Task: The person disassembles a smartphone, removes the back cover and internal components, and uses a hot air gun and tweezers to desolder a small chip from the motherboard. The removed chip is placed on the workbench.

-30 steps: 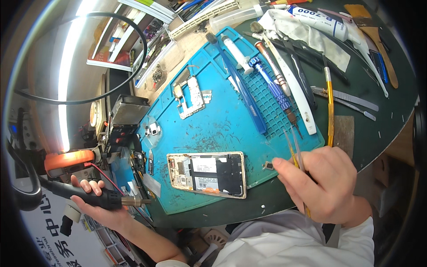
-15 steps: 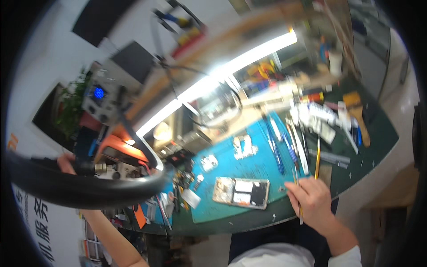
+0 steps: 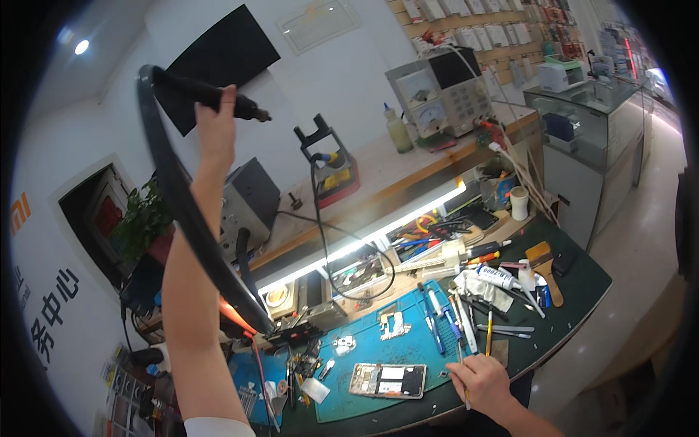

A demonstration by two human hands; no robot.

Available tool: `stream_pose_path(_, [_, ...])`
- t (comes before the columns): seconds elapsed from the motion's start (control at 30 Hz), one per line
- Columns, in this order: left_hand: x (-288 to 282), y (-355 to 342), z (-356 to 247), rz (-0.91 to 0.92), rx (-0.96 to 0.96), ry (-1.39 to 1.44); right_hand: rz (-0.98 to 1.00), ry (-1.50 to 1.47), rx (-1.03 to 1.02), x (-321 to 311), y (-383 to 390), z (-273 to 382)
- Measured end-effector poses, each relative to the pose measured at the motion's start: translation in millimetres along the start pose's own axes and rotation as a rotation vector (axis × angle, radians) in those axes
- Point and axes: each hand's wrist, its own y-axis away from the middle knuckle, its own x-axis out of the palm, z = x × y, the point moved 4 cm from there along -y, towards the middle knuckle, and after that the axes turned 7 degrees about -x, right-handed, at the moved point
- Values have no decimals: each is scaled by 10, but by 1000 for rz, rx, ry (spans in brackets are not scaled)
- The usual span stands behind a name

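Observation:
My left hand [image 3: 217,127] is raised high at the upper left, its fingers wrapped round the black handle of a hot air gun [image 3: 246,108]. The gun's metal nozzle points right, and its thick black hose [image 3: 171,186] loops down past my forearm. Low at the right, my right hand [image 3: 482,382] is closed on slim tweezers [image 3: 460,355] at the edge of the blue mat [image 3: 349,397]. Beside those fingers lies a tiny dark part [image 3: 443,374]. An opened phone [image 3: 387,381] with bare innards rests on the mat, left of my right hand.
Behind the mat, a lit shelf carries a red-based stand [image 3: 338,182], a bottle [image 3: 398,131] and a power supply [image 3: 444,95]. Pens and screwdrivers, a wooden-handled brush [image 3: 546,269] and a glue tube [image 3: 496,275] crowd the right. A pale metal frame piece [image 3: 395,325] lies on the mat.
My left hand has lifted the hot air gun from the lower left to high up, and the hose has swung upright. The view has tilted up. My right hand still holds the tweezers near the phone.

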Motion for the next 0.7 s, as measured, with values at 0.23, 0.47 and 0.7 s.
stream_pose_path(0.23, [908, 5, 420, 103, -65, -302, 41, 8, 23, 4, 35, -38])
stream_pose_path(0.47, [1070, -102, 1050, 532, -449, -188, -30, 31, -13, -10, -4, 50])
stream_pose_path(0.7, [913, -98, 1029, 755, -604, -173, 32, 53, 50, 51, -59, -32])
